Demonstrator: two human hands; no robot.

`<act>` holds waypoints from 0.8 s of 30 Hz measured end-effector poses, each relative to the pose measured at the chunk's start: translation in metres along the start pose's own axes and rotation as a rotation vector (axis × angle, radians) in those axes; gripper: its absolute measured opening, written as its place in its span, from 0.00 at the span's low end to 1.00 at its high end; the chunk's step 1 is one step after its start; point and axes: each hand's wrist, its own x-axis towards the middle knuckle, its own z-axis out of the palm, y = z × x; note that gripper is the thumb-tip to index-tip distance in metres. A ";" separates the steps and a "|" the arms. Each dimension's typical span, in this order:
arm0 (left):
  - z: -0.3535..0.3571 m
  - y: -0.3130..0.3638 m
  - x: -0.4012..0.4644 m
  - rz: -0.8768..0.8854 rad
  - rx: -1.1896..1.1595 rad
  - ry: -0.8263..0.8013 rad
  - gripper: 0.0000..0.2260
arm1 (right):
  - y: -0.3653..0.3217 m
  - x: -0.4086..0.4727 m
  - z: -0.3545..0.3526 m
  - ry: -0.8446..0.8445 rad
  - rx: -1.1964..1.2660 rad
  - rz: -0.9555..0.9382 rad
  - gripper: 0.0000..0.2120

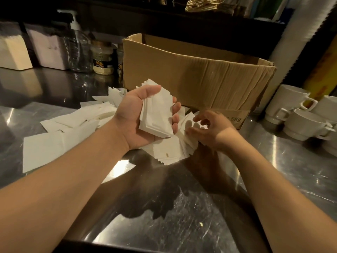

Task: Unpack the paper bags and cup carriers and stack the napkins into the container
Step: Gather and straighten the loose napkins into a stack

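Napkins, or small white paper bags with zigzag edges, hard to say which: a stack of them (157, 114) sits in my left hand (138, 117), raised above the steel counter (182, 207). Only one view, head camera, looking down.

Why held so: left palm faces up and cradles the stack like a tray, thumb over the top edge, fingertips (176, 106) curled round the far side. That squares the edges and gives a collecting spot, so I judge this as gather-and-align before anything goes into a container.

Right hand (209, 128) is low, just beside the left, fingers loosely curled over the fanned pile on the counter (169, 150). Reaching for the next few sheets, I'd say; whether it already pinches one I cannot tell, since the fingertips blur into the white paper.

More loose sheets (73, 125) spread left across the counter, overlapping and unsorted, so plenty is left.

Cardboard box (197, 73) stands open just behind both hands, flaps up, probably the source. White holders (14, 50) at back left already look filled with paper; likely destination, unconfirmed. Stacked white cups (299, 114) at right, jars (102, 57) and a pump bottle (78, 42) at back.

Pose: both forearms extend forward, left wrist turned up, right wrist turned down.
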 end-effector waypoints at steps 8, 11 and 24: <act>0.002 -0.001 -0.002 0.024 0.025 0.037 0.24 | -0.014 -0.010 0.000 -0.150 -0.079 -0.081 0.24; 0.002 -0.001 -0.002 0.035 0.023 0.059 0.23 | -0.010 -0.006 0.001 -0.100 -0.045 -0.066 0.11; 0.002 -0.003 -0.004 0.039 0.033 0.061 0.22 | -0.006 -0.006 0.003 -0.077 -0.092 -0.121 0.07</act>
